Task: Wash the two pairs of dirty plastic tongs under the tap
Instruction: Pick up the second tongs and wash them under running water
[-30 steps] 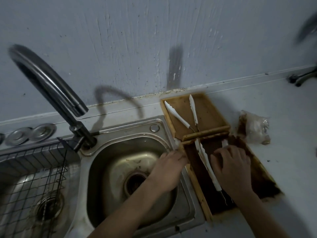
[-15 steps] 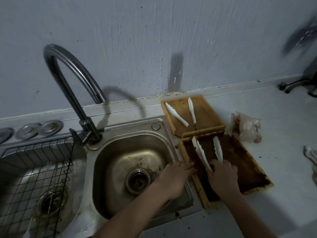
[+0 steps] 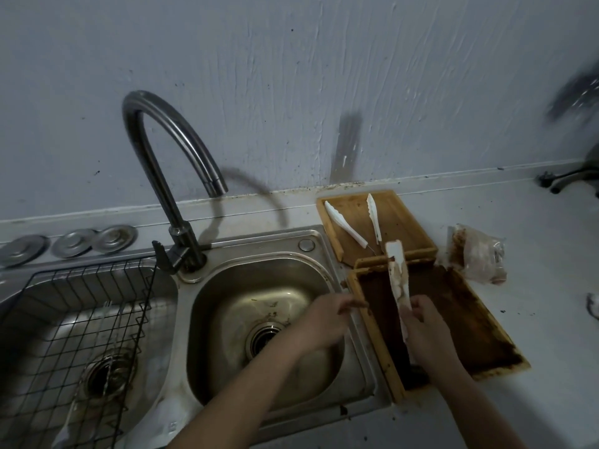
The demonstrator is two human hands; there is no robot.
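My right hand (image 3: pixel 424 332) grips a white plastic pair of tongs (image 3: pixel 398 280) smeared with brown dirt, its arms pressed together and pointing up over the dark, dirty wooden tray (image 3: pixel 466 319). A second white pair of tongs (image 3: pixel 346 226) lies spread open in the cleaner wooden tray (image 3: pixel 402 218) behind. My left hand (image 3: pixel 327 319) rests over the right sink basin's (image 3: pixel 227 306) edge, fingertips touching the dirty tray's left rim. The curved steel tap (image 3: pixel 168 170) stands behind the basin with no water running.
A black wire rack (image 3: pixel 81 319) sits in the left basin. Several metal sink plugs (image 3: pixel 71 243) lie on the ledge behind it. A crumpled, stained plastic bag (image 3: pixel 479 254) lies right of the trays. The wall stands close behind the counter.
My right hand has squeezed the tongs' two arms together and lifted them from the dirty tray. My left hand stays at the tray's left rim. The camera has pulled back.
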